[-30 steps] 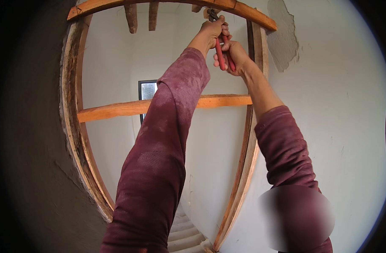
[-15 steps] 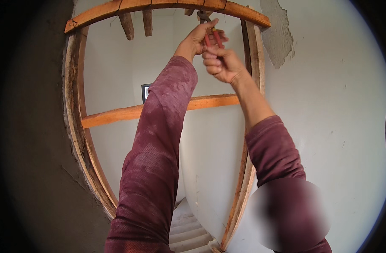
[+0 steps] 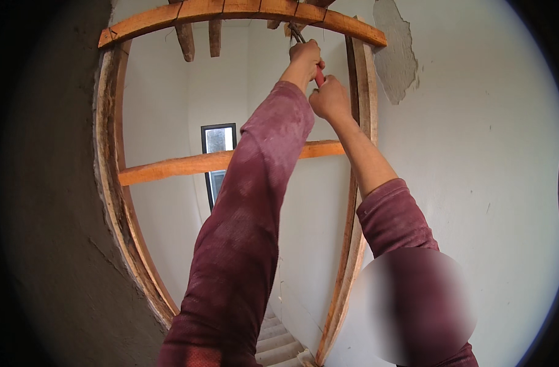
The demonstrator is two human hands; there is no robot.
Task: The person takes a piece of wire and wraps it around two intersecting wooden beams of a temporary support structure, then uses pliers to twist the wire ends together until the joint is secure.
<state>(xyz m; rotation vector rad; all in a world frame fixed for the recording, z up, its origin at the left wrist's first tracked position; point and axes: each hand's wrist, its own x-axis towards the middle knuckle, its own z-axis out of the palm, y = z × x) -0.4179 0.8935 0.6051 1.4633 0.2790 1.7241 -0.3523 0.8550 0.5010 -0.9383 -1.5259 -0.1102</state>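
You have both hands up at the top beam (image 3: 242, 13) of the wooden door frame (image 3: 111, 202), working red-handled pliers (image 3: 319, 76) near its right corner. Your left hand (image 3: 305, 56) is wrapped tight round the upper part of the tool, just below the metal jaws, which reach up to the underside of the beam; whatever they bite on is too small to make out. Your right hand (image 3: 329, 98) is fisted on the lower end of the red handles, touching the left.

To do this well, I judge you should keep both grips pressed hard together so the jaws don't slip, and pull in line with the tool, not sideways. Keep your wrists straight and your face out of the pull line. The right upright (image 3: 360, 110) stands just beside your knuckles, so mind them.
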